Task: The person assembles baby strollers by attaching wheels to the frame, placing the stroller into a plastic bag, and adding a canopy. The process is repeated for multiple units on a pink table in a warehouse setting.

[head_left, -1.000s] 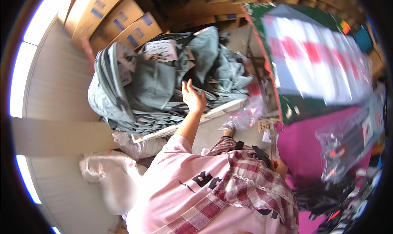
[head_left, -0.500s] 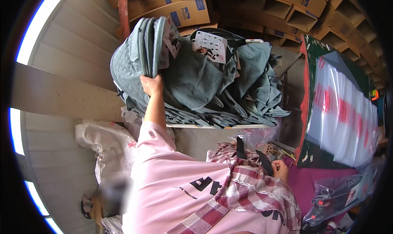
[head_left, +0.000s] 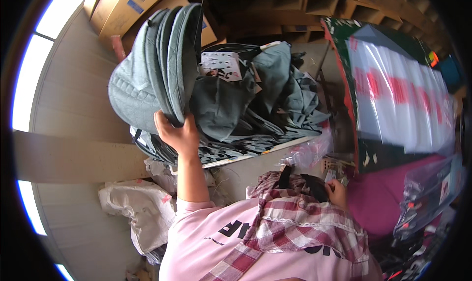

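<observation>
My left hand (head_left: 178,135) is closed around the lower edge of a quilted grey-green stroller canopy (head_left: 147,72), several folded layers thick. The canopy stands upright at the left end of a heap of matching grey-green fabric pieces (head_left: 221,104). A printed card (head_left: 221,66) lies on the heap beside it. Near my waist, my right hand (head_left: 337,192) has its fingers curled together next to a black strap (head_left: 313,187) on my checked apron (head_left: 300,205). Whatever those fingers hold, if anything, is hidden.
To the right, a green board with a red edge (head_left: 366,158) carries plastic-wrapped white sheets (head_left: 398,94). Cardboard boxes (head_left: 132,10) are stacked behind. A white sack (head_left: 142,212) sits at the lower left, and bagged parts (head_left: 427,197) at the lower right.
The canopy has been lifted and drawn nearer with my left hand on it, and it looks larger now. My right hand stays by my waist. The whole view has shifted and tilted.
</observation>
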{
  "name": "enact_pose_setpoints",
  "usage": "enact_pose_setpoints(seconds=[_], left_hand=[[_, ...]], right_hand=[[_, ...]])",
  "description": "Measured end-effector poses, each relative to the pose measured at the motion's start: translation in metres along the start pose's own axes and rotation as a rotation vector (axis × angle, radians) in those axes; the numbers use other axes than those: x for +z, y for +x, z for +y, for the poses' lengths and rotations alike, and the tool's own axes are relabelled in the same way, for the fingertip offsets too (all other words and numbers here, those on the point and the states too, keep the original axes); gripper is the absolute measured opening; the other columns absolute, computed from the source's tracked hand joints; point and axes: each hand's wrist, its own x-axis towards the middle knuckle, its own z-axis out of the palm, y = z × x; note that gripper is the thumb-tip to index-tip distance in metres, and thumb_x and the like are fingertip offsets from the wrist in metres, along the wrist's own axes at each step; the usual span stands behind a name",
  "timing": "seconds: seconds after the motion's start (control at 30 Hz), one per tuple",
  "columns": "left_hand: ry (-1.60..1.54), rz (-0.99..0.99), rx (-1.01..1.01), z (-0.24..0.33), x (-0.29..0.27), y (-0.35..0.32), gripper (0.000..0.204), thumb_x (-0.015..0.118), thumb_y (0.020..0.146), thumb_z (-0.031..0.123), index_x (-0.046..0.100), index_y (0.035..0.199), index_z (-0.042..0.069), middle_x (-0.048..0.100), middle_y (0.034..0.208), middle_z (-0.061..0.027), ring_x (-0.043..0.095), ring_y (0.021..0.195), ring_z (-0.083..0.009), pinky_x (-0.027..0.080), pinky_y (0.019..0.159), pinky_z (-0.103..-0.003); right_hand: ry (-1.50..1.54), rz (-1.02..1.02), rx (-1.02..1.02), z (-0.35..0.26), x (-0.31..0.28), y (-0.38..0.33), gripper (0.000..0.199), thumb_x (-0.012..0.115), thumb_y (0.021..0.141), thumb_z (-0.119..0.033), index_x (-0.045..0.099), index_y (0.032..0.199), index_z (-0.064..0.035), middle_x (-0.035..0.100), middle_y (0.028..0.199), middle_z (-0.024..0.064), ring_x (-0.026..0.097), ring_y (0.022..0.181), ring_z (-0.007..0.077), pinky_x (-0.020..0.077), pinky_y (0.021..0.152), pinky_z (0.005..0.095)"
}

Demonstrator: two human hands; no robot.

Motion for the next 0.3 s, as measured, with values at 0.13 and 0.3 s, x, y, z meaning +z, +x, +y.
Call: enact_pose_setpoints(seconds=[0.13, 0.3], left_hand=[[-0.214, -0.080, 0.144, 0.089, 0.013, -0.035, 0.031, 0.070, 0.066, 0.010, 0.049, 0.086, 0.000, 0.047, 0.078, -0.0128, 0.047, 0.069, -0.0303, 0.041, 0.065, -0.038], [-0.497, -0.093, 0.304, 0.180, 0.041, -0.084, 0.042, 0.072, 0.066, 0.011, 0.052, 0.101, -0.002, 0.053, 0.084, -0.0146, 0.053, 0.074, -0.0350, 0.045, 0.072, -0.038]], right_hand=[[0.020, 0.039, -0.023, 0.000, -0.008, -0.024, 0.014, 0.068, 0.092, -0.013, 0.065, 0.095, -0.0005, 0.070, 0.079, 0.0137, 0.069, 0.071, 0.0229, 0.0520, 0.066, 0.0346], [0.077, 0.155, 0.060, 0.032, -0.034, -0.081, 0.014, 0.070, 0.089, -0.014, 0.067, 0.096, -0.0021, 0.071, 0.084, 0.0147, 0.070, 0.076, 0.0272, 0.0535, 0.069, 0.0361]])
